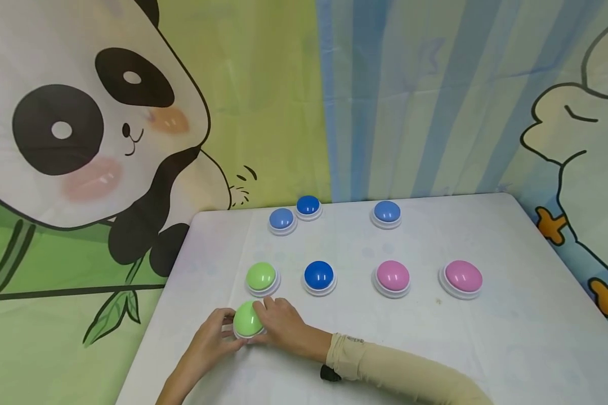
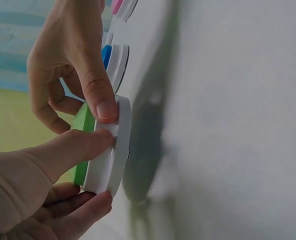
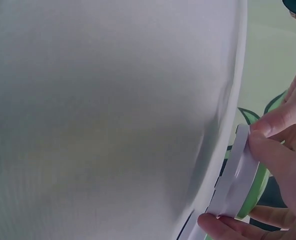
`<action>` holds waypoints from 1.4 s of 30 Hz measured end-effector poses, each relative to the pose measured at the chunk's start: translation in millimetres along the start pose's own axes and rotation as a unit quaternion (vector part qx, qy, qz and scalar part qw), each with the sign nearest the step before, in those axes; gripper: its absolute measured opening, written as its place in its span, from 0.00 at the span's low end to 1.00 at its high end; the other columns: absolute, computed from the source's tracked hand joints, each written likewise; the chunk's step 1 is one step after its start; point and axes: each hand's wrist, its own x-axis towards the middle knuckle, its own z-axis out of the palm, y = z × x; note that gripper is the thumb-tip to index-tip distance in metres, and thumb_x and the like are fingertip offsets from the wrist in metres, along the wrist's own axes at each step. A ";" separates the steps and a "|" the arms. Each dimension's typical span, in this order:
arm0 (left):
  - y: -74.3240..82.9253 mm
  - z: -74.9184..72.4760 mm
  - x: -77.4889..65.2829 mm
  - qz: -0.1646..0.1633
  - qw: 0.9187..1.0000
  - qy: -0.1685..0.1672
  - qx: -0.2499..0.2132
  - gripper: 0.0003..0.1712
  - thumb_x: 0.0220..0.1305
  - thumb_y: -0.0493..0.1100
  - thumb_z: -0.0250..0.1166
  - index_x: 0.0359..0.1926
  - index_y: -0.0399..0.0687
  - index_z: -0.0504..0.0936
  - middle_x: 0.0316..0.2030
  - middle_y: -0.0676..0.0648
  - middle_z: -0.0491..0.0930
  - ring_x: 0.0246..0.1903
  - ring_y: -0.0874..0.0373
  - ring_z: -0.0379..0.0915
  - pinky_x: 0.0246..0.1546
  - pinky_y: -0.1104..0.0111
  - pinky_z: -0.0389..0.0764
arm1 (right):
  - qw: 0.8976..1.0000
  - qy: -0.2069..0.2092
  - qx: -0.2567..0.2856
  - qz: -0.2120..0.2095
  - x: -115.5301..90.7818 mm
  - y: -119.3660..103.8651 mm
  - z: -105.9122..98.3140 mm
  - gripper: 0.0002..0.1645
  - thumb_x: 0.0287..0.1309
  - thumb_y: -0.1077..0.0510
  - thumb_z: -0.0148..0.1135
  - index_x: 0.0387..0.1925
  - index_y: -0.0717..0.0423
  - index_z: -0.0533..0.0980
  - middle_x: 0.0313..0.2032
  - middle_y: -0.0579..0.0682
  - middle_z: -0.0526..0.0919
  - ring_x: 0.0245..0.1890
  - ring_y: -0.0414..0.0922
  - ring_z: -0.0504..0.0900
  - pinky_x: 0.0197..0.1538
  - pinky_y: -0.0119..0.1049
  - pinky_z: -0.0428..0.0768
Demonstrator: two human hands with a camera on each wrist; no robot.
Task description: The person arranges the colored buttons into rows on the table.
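Observation:
Both hands hold a green push button (image 1: 247, 319) with a white round base, near the left front of the table. My left hand (image 1: 210, 340) grips the base from the left, thumb and fingers on its rim. From the right side my right hand (image 1: 284, 326) pinches it, thumb on the white base (image 2: 110, 155) and fingers over the green dome. The left wrist view shows the button's underside close over the tabletop, with a shadow beside it. Just behind it stands a second green button (image 1: 260, 277). The right wrist view shows the held button (image 3: 238, 175) edge-on between both hands.
On the white table (image 1: 527, 349), a dark blue button (image 1: 318, 275) and two pink buttons (image 1: 393, 275) (image 1: 463, 277) continue the row rightward. Farther back sit several blue buttons (image 1: 387, 212). A small black object (image 1: 330, 373) lies by the right sleeve. A printed cloth (image 1: 410, 101) hangs behind.

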 end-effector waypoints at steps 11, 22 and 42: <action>-11.6 7.9 -3.5 -0.026 0.999 -0.012 -0.030 0.37 0.38 0.36 0.80 0.51 0.33 0.74 0.48 0.40 0.76 0.50 0.46 0.78 0.43 0.73 0.84 | 0.999 0.008 -0.030 -0.010 -2.3 -4.4 12.4 0.39 0.42 0.26 0.67 0.44 0.50 0.73 0.30 0.42 0.75 0.25 0.35 0.70 0.29 0.24 0.69; -16.5 15.0 -4.0 -0.038 0.999 -0.014 -0.006 0.37 0.39 0.37 0.80 0.52 0.36 0.73 0.48 0.43 0.76 0.51 0.49 0.77 0.44 0.75 0.83 | 0.999 -0.011 -0.041 -0.006 -4.9 -5.5 15.7 0.39 0.43 0.26 0.66 0.46 0.49 0.72 0.31 0.42 0.75 0.26 0.36 0.70 0.33 0.26 0.72; -14.4 16.7 -6.2 -0.020 1.000 -0.006 -0.010 0.38 0.41 0.35 0.79 0.55 0.36 0.70 0.51 0.41 0.73 0.52 0.49 0.75 0.47 0.73 0.82 | 0.999 -0.050 -0.001 -0.004 -2.7 -1.3 7.7 0.43 0.43 0.29 0.70 0.51 0.53 0.69 0.34 0.44 0.76 0.30 0.36 0.72 0.36 0.26 0.73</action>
